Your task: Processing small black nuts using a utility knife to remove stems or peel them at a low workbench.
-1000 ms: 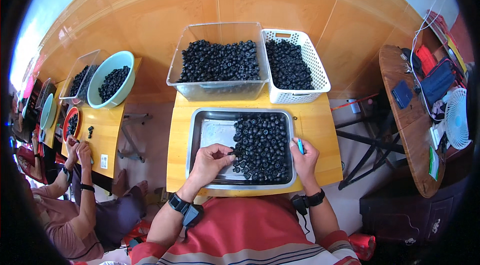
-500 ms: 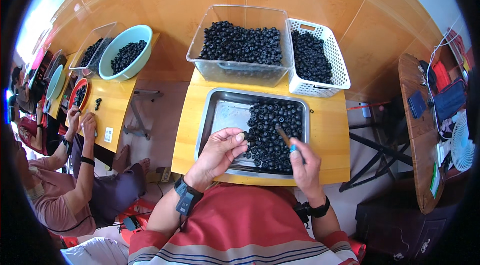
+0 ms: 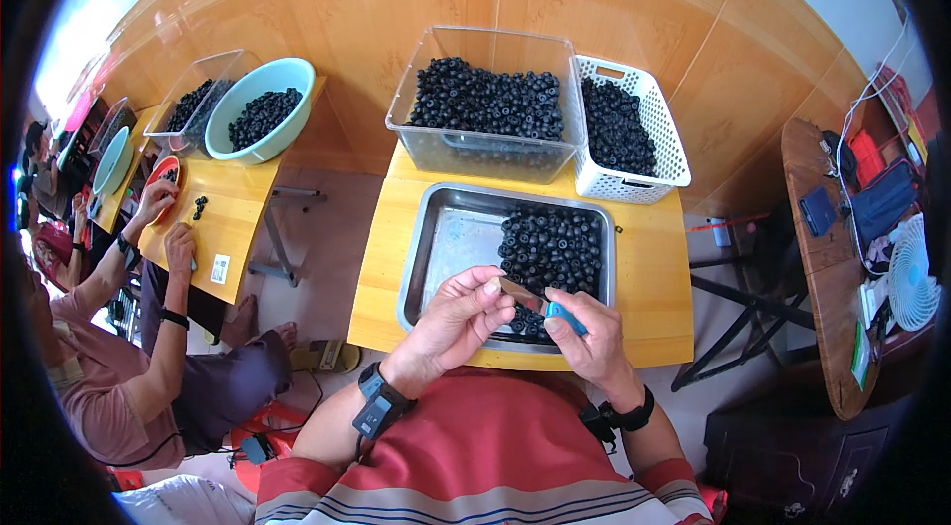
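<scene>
My left hand [image 3: 446, 327] is closed in a pinch over the near edge of the metal tray [image 3: 456, 238]. Whatever its fingertips hold is hidden. Wrapped around the blue handle of a small knife [image 3: 523, 296], my right hand [image 3: 594, 339] is closed too. The flat blade points left, and its tip meets my left thumb and fingers. Under and beyond my hands, small round black parts [image 3: 551, 253] with holes in them are heaped in the right half of the tray.
Behind the tray stand a clear plastic bin [image 3: 495, 163] and a white perforated basket [image 3: 629, 186], both holding black parts. At left, a co-worker's hands [image 3: 178, 246] work at another table near a green basin [image 3: 223, 124]. A wooden side table [image 3: 817, 277] with a fan stands at right.
My right hand has turned the knife and brought its blade left to my left fingertips. The black part seen at those fingertips earlier no longer shows. My view has shifted slightly.
</scene>
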`<state>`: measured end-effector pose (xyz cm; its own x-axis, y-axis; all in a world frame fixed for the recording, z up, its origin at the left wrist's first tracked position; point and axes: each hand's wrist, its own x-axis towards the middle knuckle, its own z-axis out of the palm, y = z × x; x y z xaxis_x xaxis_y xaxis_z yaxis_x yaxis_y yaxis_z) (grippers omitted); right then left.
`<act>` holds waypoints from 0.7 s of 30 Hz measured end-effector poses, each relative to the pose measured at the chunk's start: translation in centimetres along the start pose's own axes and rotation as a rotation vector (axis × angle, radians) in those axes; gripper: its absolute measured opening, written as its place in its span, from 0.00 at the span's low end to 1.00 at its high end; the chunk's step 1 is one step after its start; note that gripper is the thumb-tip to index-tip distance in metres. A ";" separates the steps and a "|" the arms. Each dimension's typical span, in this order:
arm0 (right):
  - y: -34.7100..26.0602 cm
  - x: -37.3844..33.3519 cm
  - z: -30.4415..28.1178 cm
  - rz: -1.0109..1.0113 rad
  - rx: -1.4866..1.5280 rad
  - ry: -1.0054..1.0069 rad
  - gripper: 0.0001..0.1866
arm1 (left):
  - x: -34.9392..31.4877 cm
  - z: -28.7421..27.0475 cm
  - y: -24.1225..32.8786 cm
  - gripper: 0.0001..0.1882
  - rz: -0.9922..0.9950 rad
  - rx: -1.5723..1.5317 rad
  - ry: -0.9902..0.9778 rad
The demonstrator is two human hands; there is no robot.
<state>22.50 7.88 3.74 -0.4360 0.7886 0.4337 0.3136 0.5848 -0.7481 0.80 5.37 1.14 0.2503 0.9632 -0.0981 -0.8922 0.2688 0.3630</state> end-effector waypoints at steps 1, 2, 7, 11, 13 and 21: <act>-0.1 -0.1 -0.1 0.019 -0.015 -0.035 0.18 | -0.1 0.0 0.0 0.10 0.001 -0.004 0.001; -0.1 -0.1 0.0 0.017 -0.017 -0.037 0.18 | -0.2 0.0 0.0 0.10 0.004 -0.005 -0.001; -0.3 -0.3 0.2 -0.045 -0.035 -0.028 0.17 | -0.6 -0.3 -0.3 0.09 0.012 -0.018 -0.018; -0.4 -0.5 0.3 -0.046 -0.044 -0.019 0.17 | -1.0 -0.4 -0.5 0.09 0.017 -0.019 -0.026; -0.8 -0.5 0.1 -0.024 -0.043 -0.032 0.15 | -1.2 -0.5 -0.5 0.09 0.035 0.025 -0.029; 1.5 -1.1 -0.3 0.324 0.191 0.197 0.15 | -2.2 0.6 -1.0 0.07 0.037 0.142 -0.184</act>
<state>23.72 7.96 2.33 -0.1652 0.9579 0.2346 0.2381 0.2696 -0.9331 1.32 2.96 1.58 0.2943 0.9521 0.0837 -0.8435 0.2175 0.4912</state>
